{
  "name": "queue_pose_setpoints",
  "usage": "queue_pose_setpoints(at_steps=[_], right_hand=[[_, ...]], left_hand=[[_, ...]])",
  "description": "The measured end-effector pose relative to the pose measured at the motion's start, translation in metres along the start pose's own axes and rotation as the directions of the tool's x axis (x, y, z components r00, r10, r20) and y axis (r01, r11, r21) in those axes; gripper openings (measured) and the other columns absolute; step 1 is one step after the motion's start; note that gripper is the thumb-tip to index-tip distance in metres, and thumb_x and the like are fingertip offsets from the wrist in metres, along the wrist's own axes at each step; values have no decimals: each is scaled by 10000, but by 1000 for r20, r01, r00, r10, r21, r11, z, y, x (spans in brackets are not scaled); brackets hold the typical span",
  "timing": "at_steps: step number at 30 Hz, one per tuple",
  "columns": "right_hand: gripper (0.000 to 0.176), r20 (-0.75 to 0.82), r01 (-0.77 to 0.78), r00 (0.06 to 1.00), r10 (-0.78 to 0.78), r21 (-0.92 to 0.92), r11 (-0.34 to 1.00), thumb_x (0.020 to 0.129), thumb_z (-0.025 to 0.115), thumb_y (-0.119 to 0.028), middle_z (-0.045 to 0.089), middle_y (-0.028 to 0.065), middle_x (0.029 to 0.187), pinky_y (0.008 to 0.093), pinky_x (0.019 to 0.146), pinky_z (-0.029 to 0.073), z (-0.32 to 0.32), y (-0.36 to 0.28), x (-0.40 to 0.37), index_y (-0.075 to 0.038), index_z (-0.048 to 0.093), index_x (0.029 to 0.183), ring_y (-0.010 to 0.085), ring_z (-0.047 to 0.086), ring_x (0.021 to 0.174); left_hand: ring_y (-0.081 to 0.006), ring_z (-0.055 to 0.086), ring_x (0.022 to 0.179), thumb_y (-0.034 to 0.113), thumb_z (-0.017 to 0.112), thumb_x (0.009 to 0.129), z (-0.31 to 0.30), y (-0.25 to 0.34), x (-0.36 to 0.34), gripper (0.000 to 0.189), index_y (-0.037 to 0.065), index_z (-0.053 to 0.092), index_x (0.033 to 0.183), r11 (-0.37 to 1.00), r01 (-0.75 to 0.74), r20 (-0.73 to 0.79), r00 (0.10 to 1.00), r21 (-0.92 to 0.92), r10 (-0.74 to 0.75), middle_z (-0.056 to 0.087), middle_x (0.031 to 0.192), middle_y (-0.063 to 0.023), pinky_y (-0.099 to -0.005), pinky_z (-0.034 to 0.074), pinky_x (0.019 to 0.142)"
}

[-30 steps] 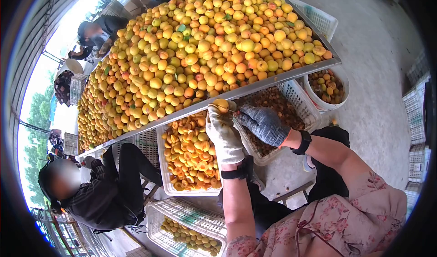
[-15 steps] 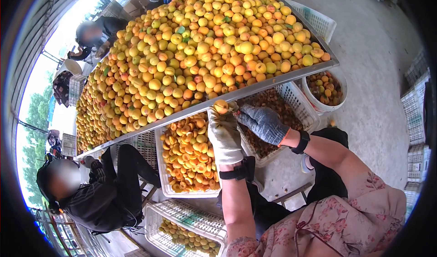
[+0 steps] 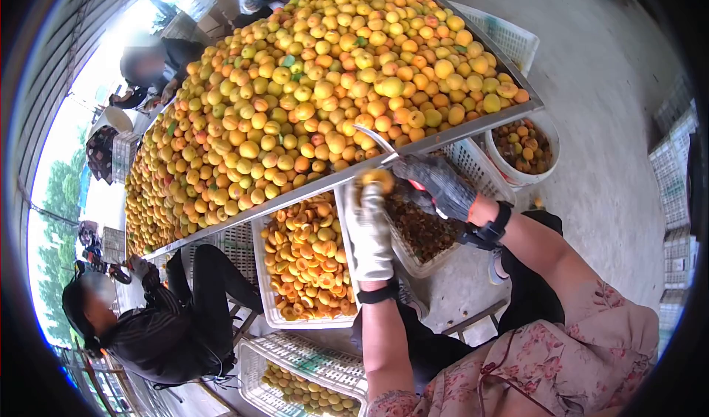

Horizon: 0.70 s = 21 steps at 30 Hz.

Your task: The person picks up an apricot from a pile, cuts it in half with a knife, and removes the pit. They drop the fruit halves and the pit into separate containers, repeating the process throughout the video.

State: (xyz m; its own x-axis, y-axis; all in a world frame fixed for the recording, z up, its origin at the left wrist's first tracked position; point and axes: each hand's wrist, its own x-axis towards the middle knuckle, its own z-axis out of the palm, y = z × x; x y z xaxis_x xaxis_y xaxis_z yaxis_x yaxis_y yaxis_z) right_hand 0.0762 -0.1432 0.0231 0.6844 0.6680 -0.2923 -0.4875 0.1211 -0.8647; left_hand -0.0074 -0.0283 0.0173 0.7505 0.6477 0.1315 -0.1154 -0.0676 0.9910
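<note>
Left hand [image 3: 367, 228], white glove, closed around one apricot [image 3: 377, 179] just below the table [image 3: 473, 125] rim. Right hand [image 3: 437, 184], grey glove, grips one knife [image 3: 373, 140], blade up beside the fruit. Table heaped with apricots, too many to count. Below: two crates, halved fruit [image 3: 306, 258] and pits [image 3: 421, 228]; one bucket [image 3: 548, 145]; third crate [image 3: 303, 387]. Three other people: lower left [image 3: 155, 328], upper left, top.

Bench [image 3: 473, 127] rim: dull metal. Crate [image 3: 480, 167]: white plastic lattice. Left hand [image 3: 367, 228]: white knit glove; right hand [image 3: 437, 183]: grey knit. Knife [image 3: 373, 140]: shiny metal blade. Apricot [image 3: 377, 178]: matt skin
</note>
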Motion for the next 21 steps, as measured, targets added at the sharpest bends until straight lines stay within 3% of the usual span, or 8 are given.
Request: queue_pose_setpoints(at_steps=[4, 8, 10, 13, 15, 18, 20, 21], right_hand=[[163, -62, 44, 998, -30, 253, 966, 858, 680, -268, 571, -62, 741, 220, 435, 350, -1, 8, 7, -116, 687, 916, 27, 456, 581], [156, -183, 241, 960, -213, 147, 959, 878, 659, -229, 622, -21, 762, 271, 535, 425, 6, 25, 18, -75, 677, 900, 71, 523, 628], [216, 16, 580, 659, -752, -647, 495, 880, 645, -248, 624, 78, 734, 319, 560, 450, 1, 31, 18, -35, 638, 843, 174, 571, 609], [279, 151, 495, 604, -783, -841, 219, 853, 642, -322, 616, 148, 733, 400, 598, 468, 3, 35, 19, -47, 604, 873, 311, 598, 646], [325, 305, 494, 539, -785, -870, 0, 823, 649, -375, 629, 142, 761, 442, 622, 473, 2, 33, 17, -76, 603, 942, 335, 618, 697], [308, 414, 517, 532, -739, -850, -104, 803, 679, -300, 632, 146, 786, 420, 646, 485, 6, 21, 7, -37, 615, 949, 349, 615, 712], [331, 354, 575, 596, -721, -815, 76, 825, 666, -345, 646, 117, 787, 381, 637, 500, 1, 28, 16, -68, 629, 1004, 283, 640, 711], [326, 38, 592, 742, -669, -504, 628, 840, 663, -354, 639, 82, 775, 344, 625, 501, 1, 35, 25, -68, 631, 995, 234, 635, 704]], left_hand=[[-179, 559, 936, 191, 520, 947, 7, -24, 0, 346, -73, 532, 1171, 785, -441, 227, 898, 435, 378, 604, 1025, -99, -289, 445, 868], [-129, 540, 842, 242, 488, 972, 27, -6, -19, 363, -37, 530, 1201, 993, 111, 16, 994, 31, -111, 590, 972, -65, -266, 456, 775], [-112, 536, 826, 257, 463, 983, 35, -17, -22, 341, -14, 544, 1175, 995, 99, -109, 989, -11, -100, 593, 967, -48, -244, 442, 756], [-128, 569, 891, 251, 443, 990, 38, -58, -15, 319, 0, 558, 1150, 998, 12, -256, 966, -61, -28, 611, 1013, -48, -247, 451, 797], [-144, 580, 913, 231, 461, 981, 36, -63, -13, 287, 20, 564, 1146, 809, 182, -110, 951, -559, -290, 615, 1051, -46, -271, 464, 822], [-174, 571, 873, 262, 421, 971, 28, -69, -6, 291, 26, 573, 1050, 725, 287, 40, 940, -626, -338, 604, 989, -83, -306, 460, 804], [-157, 513, 547, 338, 384, 972, 13, -39, -7, 319, 82, 556, 886, 460, 581, 268, 769, -672, -580, 527, 663, -12, -291, 454, 539], [-134, 443, 484, 364, 370, 975, 14, -36, -6, 344, 89, 546, 869, 424, 566, 360, 804, -707, -473, 468, 607, 0, -274, 396, 472]])
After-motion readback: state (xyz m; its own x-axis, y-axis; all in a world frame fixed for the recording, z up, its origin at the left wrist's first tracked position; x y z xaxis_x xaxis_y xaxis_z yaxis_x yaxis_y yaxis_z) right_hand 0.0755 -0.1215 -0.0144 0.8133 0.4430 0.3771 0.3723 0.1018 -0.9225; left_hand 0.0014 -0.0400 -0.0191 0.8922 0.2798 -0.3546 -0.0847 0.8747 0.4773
